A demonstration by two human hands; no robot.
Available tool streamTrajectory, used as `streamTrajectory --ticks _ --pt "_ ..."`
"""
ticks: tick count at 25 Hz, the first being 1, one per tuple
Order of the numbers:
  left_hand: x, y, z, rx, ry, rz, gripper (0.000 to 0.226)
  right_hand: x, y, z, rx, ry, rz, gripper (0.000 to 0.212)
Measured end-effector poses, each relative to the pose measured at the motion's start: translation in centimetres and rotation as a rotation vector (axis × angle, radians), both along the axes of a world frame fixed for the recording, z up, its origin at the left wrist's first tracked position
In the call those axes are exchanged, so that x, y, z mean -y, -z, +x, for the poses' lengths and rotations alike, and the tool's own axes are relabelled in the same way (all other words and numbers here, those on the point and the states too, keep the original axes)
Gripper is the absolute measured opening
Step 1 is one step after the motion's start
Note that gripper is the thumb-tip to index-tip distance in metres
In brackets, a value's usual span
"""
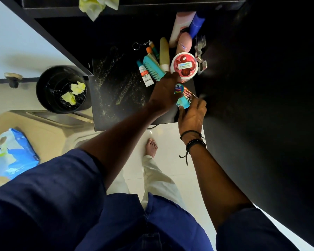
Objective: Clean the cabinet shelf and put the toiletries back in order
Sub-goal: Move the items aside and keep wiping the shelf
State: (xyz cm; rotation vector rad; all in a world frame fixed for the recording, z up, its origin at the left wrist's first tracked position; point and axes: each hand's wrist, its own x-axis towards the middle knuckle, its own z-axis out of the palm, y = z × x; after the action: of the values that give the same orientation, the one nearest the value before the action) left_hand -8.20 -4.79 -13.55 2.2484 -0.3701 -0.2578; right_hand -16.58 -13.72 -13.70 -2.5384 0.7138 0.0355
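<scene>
Restocking, seemingly, mid-frame: left hand (162, 96) grips red-lidded round plastic jar (184, 67), right hand (191, 117) pinches small teal comb (183, 103); next, tidy placement.

One wide-angle view comes from the person's head, tilted steeply down and a little forward. The dark shelf (116, 98) lies close, in the upper middle, and both forearms reach into it from the lower edge. The floor (170, 134) and a bare foot (151, 146) sit directly beneath the camera. Straight lines bow toward the frame's edges.
</scene>
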Motion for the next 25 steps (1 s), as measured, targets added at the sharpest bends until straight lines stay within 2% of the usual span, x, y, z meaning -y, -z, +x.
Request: streamTrajectory --ticks 6,9,11,14,17,25 --pt "1.3 -0.8 -0.8 -0.042 -0.045 -0.021 0.058 -0.1 0.6 0.4 0.007 0.029 0.061 0.044" --pt "-0.3 -0.9 -1.1 -0.015 -0.148 -0.031 0.049 -0.1 0.5 0.5 -0.016 0.032 0.076 0.05" --pt "-1.9 -0.8 -0.9 -0.051 -0.296 0.066 0.045 0.0 0.3 0.4 -0.017 0.026 0.076 0.051" --pt "-4.4 -0.5 0.4 -0.244 -0.508 0.311 0.059 0.2 0.1 0.3 0.002 0.011 0.074 0.048" --pt "-5.4 -0.4 1.7 -0.384 -0.516 0.443 0.06 0.3 -0.1 0.2 0.016 0.005 0.048 0.048" --pt "-5.4 -0.6 2.8 -0.408 -0.614 0.362 0.038 -0.2 0.5 -0.4 0.02 -0.018 -0.046 0.055"
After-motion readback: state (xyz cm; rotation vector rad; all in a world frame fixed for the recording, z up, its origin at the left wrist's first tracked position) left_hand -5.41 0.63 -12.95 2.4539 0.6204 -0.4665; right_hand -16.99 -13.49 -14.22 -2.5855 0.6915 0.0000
